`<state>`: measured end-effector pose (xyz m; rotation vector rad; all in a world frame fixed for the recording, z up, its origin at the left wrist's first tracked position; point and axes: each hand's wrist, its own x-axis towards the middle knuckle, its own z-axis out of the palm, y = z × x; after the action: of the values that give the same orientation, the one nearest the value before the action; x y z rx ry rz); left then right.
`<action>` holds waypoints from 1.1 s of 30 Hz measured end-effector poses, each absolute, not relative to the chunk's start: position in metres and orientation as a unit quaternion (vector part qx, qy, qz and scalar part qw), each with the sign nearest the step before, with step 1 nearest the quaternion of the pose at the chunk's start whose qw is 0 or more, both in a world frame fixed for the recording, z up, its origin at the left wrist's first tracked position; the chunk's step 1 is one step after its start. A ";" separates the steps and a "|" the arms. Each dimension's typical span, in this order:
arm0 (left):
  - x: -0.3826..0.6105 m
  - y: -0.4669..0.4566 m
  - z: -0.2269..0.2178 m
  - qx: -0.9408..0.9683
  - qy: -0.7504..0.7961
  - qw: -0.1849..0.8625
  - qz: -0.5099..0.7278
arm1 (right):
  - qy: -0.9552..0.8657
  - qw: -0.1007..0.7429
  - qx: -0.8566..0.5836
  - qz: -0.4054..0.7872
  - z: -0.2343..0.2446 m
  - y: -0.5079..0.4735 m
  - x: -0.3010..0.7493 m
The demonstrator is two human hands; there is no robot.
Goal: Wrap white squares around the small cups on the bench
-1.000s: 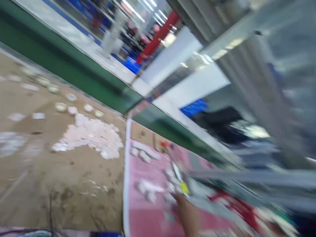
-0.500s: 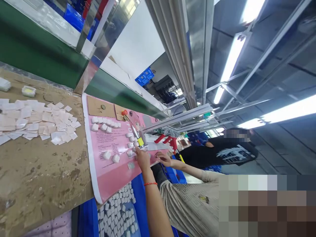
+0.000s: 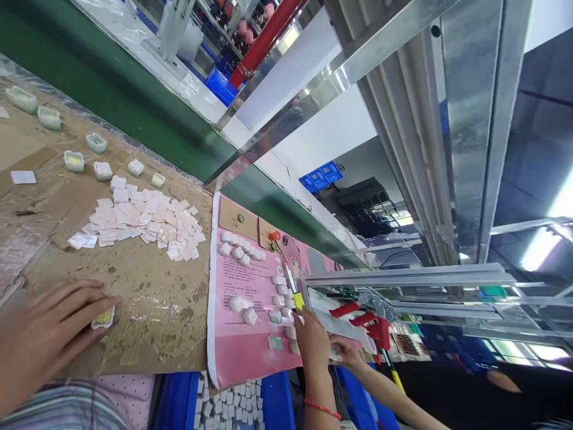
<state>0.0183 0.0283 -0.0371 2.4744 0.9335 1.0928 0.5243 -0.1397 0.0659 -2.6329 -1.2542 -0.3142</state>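
Note:
At the lower left, my left hand point(image 3: 58, 334) lies low over the brown worktop point(image 3: 156, 286), palm down. Its fingers and thumb close around a small white square container point(image 3: 104, 319) with something yellow in it. Part of the container is hidden under the fingers. Beyond my hand is a spread pile of thin, pale square pieces point(image 3: 152, 215). My right hand is out of view.
Several small white containers point(image 3: 74, 161) stand along the far side near a green panel point(image 3: 134, 113). On the right, a co-worker's hands point(image 3: 313, 337) work over a pink sheet point(image 3: 242, 352) bearing white blocks point(image 3: 242, 248). A blue bin point(image 3: 275, 400) with grey-white blocks is below.
The view has swung left, bringing my left hand and more small containers into sight. The co-worker's hands remain at the pink sheet, now close together.

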 end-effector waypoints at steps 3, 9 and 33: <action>0.026 0.025 -0.030 0.869 0.295 0.135 0.374 | -0.481 0.195 -0.846 -0.120 0.074 -0.110 0.474; 0.013 0.027 -0.023 0.867 0.324 0.165 0.341 | -0.603 0.264 -0.750 0.064 0.041 -0.005 0.365; 0.031 0.015 0.003 0.893 0.300 0.125 0.312 | -0.126 0.531 -0.604 0.581 0.040 -0.079 0.206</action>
<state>0.0313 0.0153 0.0032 2.6006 0.8754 0.9084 0.2061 -0.0787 0.0399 -1.4408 -0.3000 1.3876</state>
